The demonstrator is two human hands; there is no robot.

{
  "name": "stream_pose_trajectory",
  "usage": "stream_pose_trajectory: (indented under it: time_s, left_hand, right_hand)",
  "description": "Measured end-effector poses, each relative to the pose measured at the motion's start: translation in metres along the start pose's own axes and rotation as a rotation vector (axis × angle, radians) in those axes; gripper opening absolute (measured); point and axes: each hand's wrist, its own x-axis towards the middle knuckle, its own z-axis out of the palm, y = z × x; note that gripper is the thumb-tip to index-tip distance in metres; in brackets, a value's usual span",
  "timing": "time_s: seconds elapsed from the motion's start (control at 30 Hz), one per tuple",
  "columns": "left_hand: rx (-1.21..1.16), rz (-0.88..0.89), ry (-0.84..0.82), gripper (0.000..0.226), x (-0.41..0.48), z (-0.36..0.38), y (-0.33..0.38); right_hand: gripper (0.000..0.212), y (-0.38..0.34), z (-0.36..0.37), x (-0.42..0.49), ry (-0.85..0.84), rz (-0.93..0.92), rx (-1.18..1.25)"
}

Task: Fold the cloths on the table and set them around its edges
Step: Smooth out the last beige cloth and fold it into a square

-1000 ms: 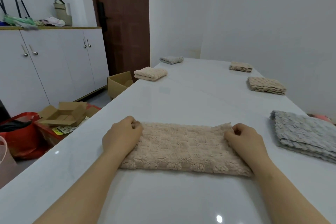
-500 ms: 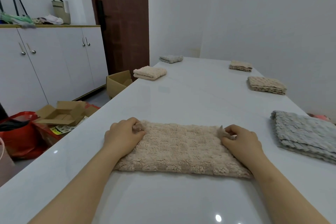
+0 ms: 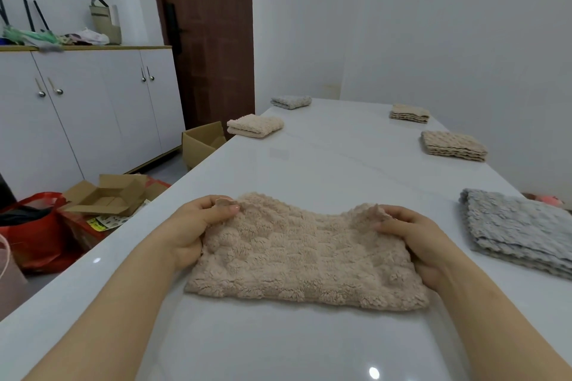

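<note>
Far corners of the cloth now lifted off the table.
Left hand and right hand each pinch 1 corner; next fold likely starting.

Your white table holds one beige cloth. Left edge: cream cloth, small grey cloth. Right edge: large grey cloth, near tan cloth, far tan cloth.

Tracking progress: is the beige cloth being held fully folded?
Not fully: beige cloth lies as a long strip, far corners pinched up by left hand and right hand.
</note>
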Motion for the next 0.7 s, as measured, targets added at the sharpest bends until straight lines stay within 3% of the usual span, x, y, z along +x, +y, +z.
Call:
stream_pose_trajectory:
  time_s: [0.17, 0.33, 0.5, 0.7]
  left_hand:
    - [0.038, 0.014, -0.042, 0.011, -0.004, -0.004, 0.007]
    - [0.011, 0.156, 0.073, 0.018, -0.007, -0.004, 0.011]
    - [-0.052, 0.273, 0.148, 0.01, -0.009, -0.001, 0.014]
    - [-0.033, 0.207, 0.111, 0.016, -0.006, -0.004, 0.013]
  right_hand:
    - [0.012, -0.002, 0.0, 0.0, -0.014, -0.028, -0.061]
    - [0.011, -0.005, -0.002, 0.003, 0.114, -0.222, -0.124]
    - [0.022, -0.008, -0.005, 0.003, 0.175, -0.342, -0.068]
    - [0.022, -0.011, -0.006, -0.001, 0.173, -0.381, 0.042]
